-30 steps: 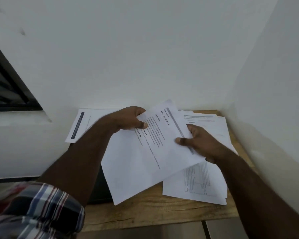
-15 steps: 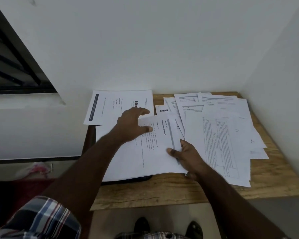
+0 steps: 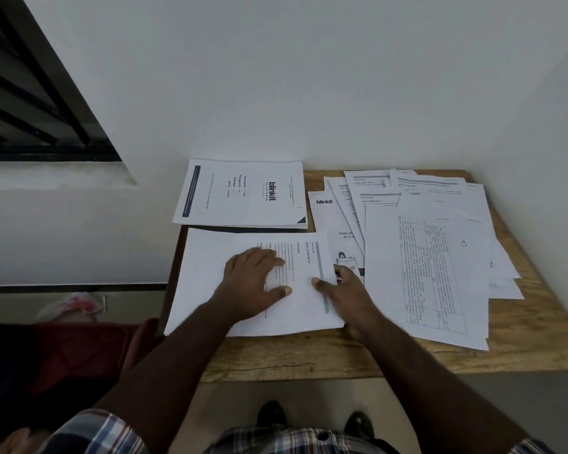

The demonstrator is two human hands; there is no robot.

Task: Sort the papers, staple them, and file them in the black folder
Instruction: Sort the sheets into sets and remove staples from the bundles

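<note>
left hand (image 3: 254,285) flat, fingers spread, pressing sheet (image 3: 243,280) beneath it | right hand (image 3: 348,294) thumb on sheet's right edge, fingers hidden | unsorted papers (image 3: 430,257) just right | thin, floppy, slippery; likely best pinched at an edge
</note>
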